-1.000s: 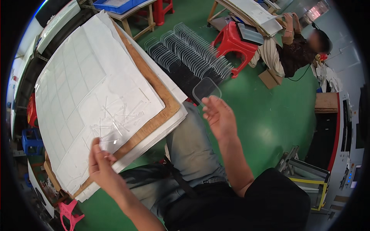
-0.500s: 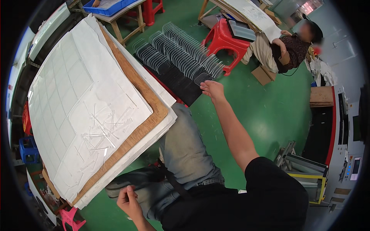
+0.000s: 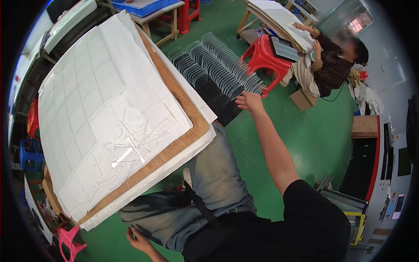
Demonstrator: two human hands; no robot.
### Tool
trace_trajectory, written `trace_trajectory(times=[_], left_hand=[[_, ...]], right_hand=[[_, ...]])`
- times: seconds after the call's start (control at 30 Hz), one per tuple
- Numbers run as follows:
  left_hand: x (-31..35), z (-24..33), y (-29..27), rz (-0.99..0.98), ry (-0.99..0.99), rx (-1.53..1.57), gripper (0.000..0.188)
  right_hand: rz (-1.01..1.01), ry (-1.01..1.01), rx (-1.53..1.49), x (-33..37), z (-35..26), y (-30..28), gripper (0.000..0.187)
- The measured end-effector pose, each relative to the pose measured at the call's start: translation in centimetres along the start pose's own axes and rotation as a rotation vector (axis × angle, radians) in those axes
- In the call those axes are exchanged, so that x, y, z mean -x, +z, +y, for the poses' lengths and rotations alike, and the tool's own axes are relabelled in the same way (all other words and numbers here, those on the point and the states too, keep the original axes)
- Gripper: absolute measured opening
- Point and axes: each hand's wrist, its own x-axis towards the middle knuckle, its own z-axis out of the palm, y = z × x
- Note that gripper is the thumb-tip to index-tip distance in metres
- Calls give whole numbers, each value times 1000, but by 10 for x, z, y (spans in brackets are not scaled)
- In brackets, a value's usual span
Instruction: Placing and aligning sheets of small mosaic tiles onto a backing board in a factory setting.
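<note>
Thin, transparent panes (image 3: 227,61) with rounded corners stand on edge in close parallel rows, their pale rims reading as repeated curved lines. They rise from a flat, matt black base (image 3: 224,109) beside the right edge of the counter (image 3: 200,126); the base's bare end lies close to the counter's right corner. The right hand (image 3: 250,102) reaches to the end of the rows nearest the wearer, its fingers drawn together at the last panes; whether it grips one cannot be told. The left hand (image 3: 139,240) is low beside the faded denim trousers (image 3: 214,161), thumb and fingers apart and loosely bent.

The counter's top is layered: a brown, wood-like board with an uneven edge projects between white sheets. On the uppermost white layer, a smooth, translucent sheet (image 3: 83,91), marked into roughly rectangular cells, extends from the far corner along the left edge. Narrow, straight, clear slivers (image 3: 128,150) lie crossed and scattered near the edge joining the right and near corners; one catches the light. Beyond the panes stands a glossy red plastic stool (image 3: 261,63) on the smooth green floor (image 3: 288,139).
</note>
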Motion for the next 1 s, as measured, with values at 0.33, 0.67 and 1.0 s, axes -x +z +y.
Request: trace_trajectory(times=[0.33, 0.67, 1.0], left_hand=[[-2, 10, 44, 39, 21, -39, 53], [1, 9, 48, 70, -2, -69, 50], [4, 7, 60, 139, -24, -63, 51]], right_hand=[[122, -355, 233, 84, -19, 17, 20], [-441, -1060, 651, 223, -75, 185, 17], [-596, -1228, 1444, 178, -70, 300, 63]])
